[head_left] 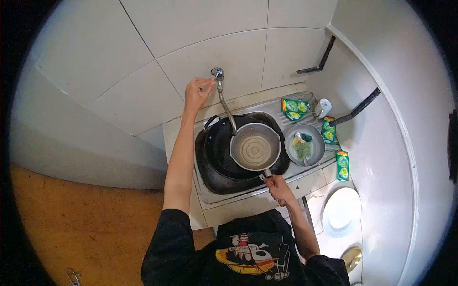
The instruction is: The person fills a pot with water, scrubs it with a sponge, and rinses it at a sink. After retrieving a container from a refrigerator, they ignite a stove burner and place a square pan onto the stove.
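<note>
My left hand [197, 94] reaches up to the wall faucet [219, 78], its fingers pinched at the small handle on top. From there a curved spout [226, 107] comes down to the rim of a metal saucepan [255, 147]. My right hand [278, 188] is wrapped around the saucepan's handle [267, 173] and keeps the pan level over the sink. Its inside looks greyish, with rings on the bottom. Beneath it, a large black wok [215, 148] with a loop handle fills most of the dark sink basin [210, 183].
On the drainboard right of the basin stands a metal bowl [288, 138] with a green scrubbing pad and a small packet inside. Green packets [295, 106] and a white cup [324, 106] sit around it. White plates [341, 212] are stacked at the right. Black brackets [358, 107] jut from the wall.
</note>
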Demonstrator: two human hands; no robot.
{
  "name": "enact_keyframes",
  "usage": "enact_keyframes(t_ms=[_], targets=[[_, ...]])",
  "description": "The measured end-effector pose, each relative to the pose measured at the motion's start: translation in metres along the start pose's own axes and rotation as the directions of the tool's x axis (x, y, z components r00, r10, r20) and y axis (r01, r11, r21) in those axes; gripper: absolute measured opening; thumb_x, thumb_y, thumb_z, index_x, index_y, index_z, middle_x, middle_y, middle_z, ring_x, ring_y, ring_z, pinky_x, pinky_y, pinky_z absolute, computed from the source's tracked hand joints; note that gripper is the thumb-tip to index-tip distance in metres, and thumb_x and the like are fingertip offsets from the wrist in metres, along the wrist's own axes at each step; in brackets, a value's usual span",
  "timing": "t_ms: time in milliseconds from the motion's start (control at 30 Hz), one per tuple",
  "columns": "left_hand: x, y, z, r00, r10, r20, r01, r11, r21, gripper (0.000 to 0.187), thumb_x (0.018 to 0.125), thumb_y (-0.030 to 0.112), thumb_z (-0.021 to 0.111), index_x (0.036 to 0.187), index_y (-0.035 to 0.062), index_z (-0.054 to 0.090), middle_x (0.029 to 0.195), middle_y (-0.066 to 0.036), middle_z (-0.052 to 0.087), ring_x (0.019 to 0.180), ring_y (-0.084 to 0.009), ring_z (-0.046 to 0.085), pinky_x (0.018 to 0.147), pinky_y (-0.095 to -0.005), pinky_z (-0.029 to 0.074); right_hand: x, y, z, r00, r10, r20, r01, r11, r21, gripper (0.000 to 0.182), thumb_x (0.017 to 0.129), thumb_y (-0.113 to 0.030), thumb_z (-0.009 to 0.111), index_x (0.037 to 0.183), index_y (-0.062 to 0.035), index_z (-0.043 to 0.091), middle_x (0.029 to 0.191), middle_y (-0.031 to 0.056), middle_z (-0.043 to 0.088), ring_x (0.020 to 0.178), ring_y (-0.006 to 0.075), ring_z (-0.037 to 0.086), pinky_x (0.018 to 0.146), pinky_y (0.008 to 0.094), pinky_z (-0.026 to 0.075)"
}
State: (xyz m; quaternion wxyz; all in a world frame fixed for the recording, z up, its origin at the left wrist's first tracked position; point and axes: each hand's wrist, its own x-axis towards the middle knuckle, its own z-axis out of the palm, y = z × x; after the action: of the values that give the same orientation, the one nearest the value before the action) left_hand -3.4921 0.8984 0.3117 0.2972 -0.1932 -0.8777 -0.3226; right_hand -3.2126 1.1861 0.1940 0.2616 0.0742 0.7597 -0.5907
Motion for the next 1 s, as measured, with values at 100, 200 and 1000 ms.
enact_keyframes(t_ms=[100,200,1000], targets=[[0.003,-0.003,0.001,0.999,0.045,0.01,-0.045,0.999,0.019,0.016,0.078,0.016,0.07,0.094,0.0116,0.073,0.088,-0.008,0.07,0.081,-0.0202,0.062,0.059,-0.0294,0.05,-0.009,0.001,0.006,0.994,0.099,-0.045,-0.098,0.995,0.02,0.035,0.092,-0.03,0.053,0.072,-0.0032,0.047,0.048,0.0023,0.042,0.035,0.0125,0.042,0.032,0.0304,0.031],[0.001,-0.006,0.001,0.999,0.021,0.025,-0.02,1.0,-0.006,0.017,0.079,0.016,0.07,0.095,0.0123,0.073,0.087,-0.009,0.07,0.078,-0.0201,0.061,0.058,-0.0292,0.049,-0.013,0.011,0.01,0.997,0.053,-0.056,-0.052,0.999,0.013,0.035,0.092,-0.031,0.053,0.072,-0.0034,0.046,0.048,0.0018,0.042,0.035,0.0121,0.041,0.031,0.0302,0.03],[0.001,-0.015,0.007,0.992,0.107,-0.069,-0.115,0.987,-0.109,0.02,0.08,0.011,0.069,0.099,0.0128,0.072,0.087,-0.013,0.066,0.073,-0.0191,0.061,0.058,-0.0292,0.048,-0.103,0.002,0.035,0.963,0.107,-0.248,-0.06,0.98,0.192,0.037,0.093,-0.025,0.054,0.067,-0.0001,0.047,0.047,0.0008,0.044,0.034,0.0092,0.04,0.032,0.0278,0.029]])
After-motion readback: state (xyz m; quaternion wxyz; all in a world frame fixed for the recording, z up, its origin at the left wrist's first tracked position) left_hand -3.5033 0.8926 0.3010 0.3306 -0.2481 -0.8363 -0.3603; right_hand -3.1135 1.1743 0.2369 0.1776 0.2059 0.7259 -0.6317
